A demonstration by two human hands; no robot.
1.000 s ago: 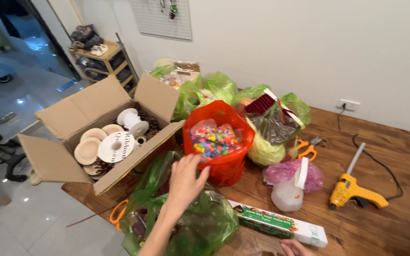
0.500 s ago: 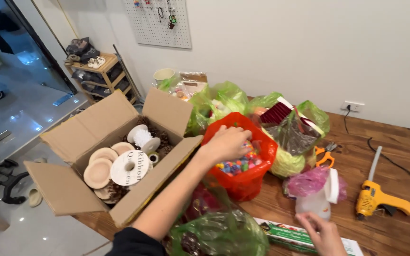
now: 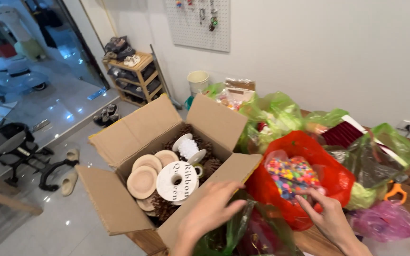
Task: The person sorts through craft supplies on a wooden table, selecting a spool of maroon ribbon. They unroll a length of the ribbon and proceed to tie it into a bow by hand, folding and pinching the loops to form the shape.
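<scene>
Two hands showed: the left hand [image 3: 212, 208], fingers spread wide, had dropped from the one red bag [image 3: 304, 185] onto the green bag [image 3: 233, 232]; the right hand [image 3: 326, 215] now gripped the red bag's rim. One cardboard box [image 3: 167, 161] sat left of them.

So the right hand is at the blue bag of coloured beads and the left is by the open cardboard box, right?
Not quite: the head view shows the bag is red, not blue. The right hand is at that bag of coloured beads, and the left hand is by the open cardboard box.
</scene>
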